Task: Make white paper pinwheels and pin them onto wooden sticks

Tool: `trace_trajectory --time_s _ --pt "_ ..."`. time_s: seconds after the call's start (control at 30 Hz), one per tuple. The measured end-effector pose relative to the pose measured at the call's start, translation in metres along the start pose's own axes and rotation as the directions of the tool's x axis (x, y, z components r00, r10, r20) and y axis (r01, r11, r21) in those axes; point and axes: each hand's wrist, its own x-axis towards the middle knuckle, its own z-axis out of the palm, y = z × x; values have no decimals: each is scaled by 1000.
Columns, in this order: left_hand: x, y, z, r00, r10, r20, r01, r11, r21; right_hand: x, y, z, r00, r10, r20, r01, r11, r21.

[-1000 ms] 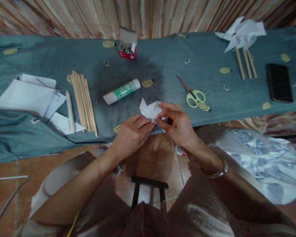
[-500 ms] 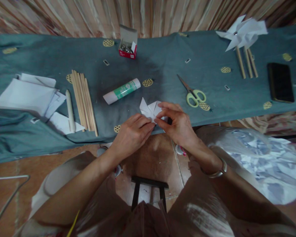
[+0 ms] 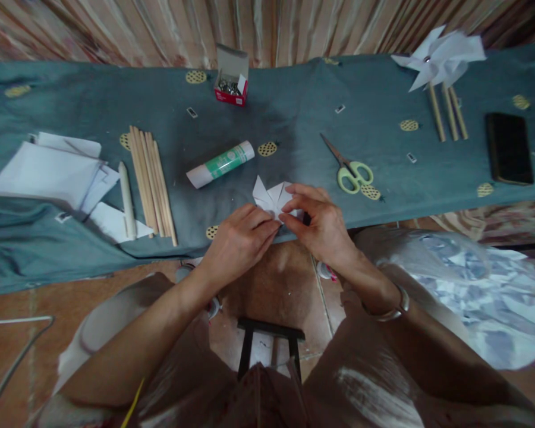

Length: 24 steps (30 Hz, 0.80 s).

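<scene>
**Paper pinwheel folds could spring open at the table edge**

While both hands work at the near edge of the table [image 3: 49, 249], the left hand [image 3: 238, 244] presses its fingertips on the white folded paper pinwheel [image 3: 270, 196], fingers mostly closed over its lower left part. The right hand [image 3: 318, 229] pinches the centre folds between thumb and forefinger, a tight grip on paper only. The pinwheel lies flat on the teal cloth, just below the glue stick [image 3: 220, 164]. Risk: if the pinch loosens, the gathered corners likely flip back out. Pressing too hard could crease or tear the thin blades. The piece sits close to the edge, so a nudge could slide it off. Scissors [image 3: 352, 172] lie near the right hand, wooden sticks [image 3: 151, 184] well apart to the left.
</scene>
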Motion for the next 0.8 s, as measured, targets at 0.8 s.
trace_trajectory --time_s 0.8 --pt "-2 0 0 1000 -14 14 14 1000 -18 -7 -3 0 988 -119 96 128 988 -90"
